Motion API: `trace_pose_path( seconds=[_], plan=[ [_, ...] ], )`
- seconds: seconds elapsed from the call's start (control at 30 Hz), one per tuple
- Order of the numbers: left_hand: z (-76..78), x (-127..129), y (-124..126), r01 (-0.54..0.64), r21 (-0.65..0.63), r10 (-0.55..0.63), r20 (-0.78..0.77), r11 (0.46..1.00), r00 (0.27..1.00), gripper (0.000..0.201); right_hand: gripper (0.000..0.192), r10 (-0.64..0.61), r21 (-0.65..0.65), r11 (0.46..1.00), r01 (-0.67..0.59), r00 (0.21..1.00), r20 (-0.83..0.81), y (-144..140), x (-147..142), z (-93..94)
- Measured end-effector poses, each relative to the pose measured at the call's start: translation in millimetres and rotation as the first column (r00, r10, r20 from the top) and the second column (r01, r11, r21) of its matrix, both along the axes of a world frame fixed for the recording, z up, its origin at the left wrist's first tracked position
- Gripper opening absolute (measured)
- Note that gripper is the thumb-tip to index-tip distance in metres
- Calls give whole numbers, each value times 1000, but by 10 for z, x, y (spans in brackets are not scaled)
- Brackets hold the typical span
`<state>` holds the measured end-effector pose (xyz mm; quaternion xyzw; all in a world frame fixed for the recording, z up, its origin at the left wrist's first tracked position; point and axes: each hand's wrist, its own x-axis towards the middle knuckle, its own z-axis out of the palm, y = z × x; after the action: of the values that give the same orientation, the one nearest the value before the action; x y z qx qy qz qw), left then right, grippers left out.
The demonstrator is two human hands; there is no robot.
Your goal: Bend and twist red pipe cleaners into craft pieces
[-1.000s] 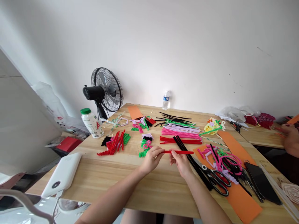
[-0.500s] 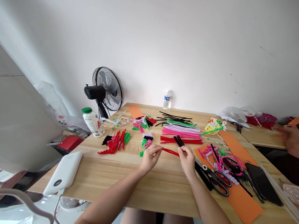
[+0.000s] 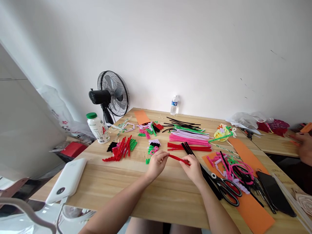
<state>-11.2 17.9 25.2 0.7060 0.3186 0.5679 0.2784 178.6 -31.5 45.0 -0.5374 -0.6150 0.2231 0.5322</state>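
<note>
A red pipe cleaner (image 3: 175,158), apparently folded double, stretches between my hands above the front of the table. My left hand (image 3: 157,165) pinches its left end. The fingers of my right hand (image 3: 192,169) are closed on it farther right. Just behind lie rows of loose pipe cleaners: red (image 3: 200,148), pink (image 3: 187,139), lilac (image 3: 188,132) and black (image 3: 182,122). Beside my right hand, long black pipe cleaners (image 3: 211,182) run under black-handled scissors (image 3: 227,188). Small coiled pieces (image 3: 154,143) sit behind my left hand, and a red coiled pile (image 3: 123,149) lies left of it.
A white bottle with a green cap (image 3: 97,128), a white power bank (image 3: 67,180) and a black fan (image 3: 109,94) stand or lie at left. A water bottle (image 3: 174,105) stands by the wall. Right are orange sheets (image 3: 255,211), a phone (image 3: 275,193) and another person's hand (image 3: 304,146).
My right hand has shifted slightly left along the red pipe cleaner, and its fingers now lie over it. The two red strands look drawn closer together. My left hand stays about where it was.
</note>
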Motion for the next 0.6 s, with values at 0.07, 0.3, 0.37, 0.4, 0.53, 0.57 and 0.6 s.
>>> trace_pose_path(
  seconds=[0.07,0.3,0.37,0.4,0.53,0.57,0.6],
  plan=[
    [-17,1,3,-6,1,6,-24,1000,1000,17,14,112,-142,980,-143,972,-206,-28,20,27],
    [-29,18,-15,-1,37,6,-147,999,989,18,36,325,-69,845,-531,611,-722,-70,46,156],
    [-26,21,-13,-7,81,19,-157,997,987,18,36,326,-75,835,-545,601,-729,-59,32,154],
    [-24,22,-12,-4,116,23,-157,993,987,18,34,315,-86,839,-537,608,-729,-53,26,144],
    [-13,27,-23,40,254,8,-185,966,983,17,24,251,-142,868,-477,667,-702,-45,-1,91],
    [-9,29,-34,52,270,3,-201,961,980,17,24,234,-171,875,-453,706,-669,-48,-14,84],
    [-6,31,-47,59,280,3,-215,958,977,18,25,220,-204,881,-426,753,-620,-52,-30,79]
  ],
)
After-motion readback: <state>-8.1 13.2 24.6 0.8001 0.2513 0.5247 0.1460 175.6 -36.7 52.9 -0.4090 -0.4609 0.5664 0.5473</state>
